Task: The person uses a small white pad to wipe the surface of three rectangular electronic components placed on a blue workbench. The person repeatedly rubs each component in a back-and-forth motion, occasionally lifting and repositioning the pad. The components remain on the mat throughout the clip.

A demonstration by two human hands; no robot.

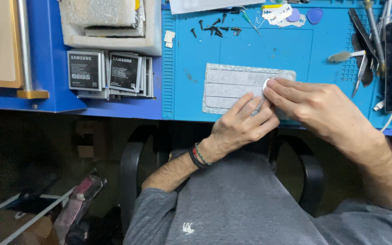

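Grey adhesive strip sheet (237,84) lay flat at centre of blue work mat (191,95). Small white round piece (266,84) sat at sheet's 3 o'clock edge, pinched between right hand (314,106) fingertips, fingers closed on it. Left hand (241,124) rested at sheet's 5 o'clock, fingers half-curled, tips pressing sheet, gripping nothing. Black screws (216,28) lay scattered at 12 o'clock from sheet. White foam tray (110,41) at 10 o'clock held bubble-wrapped pad (100,11). Phone batteries (107,72) were stacked below tray, at 9 o'clock. Brush (341,56) and tweezers (361,72) lay at 2 o'clock.

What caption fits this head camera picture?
Two hands press a small white disc onto a grey sheet on a blue mat.
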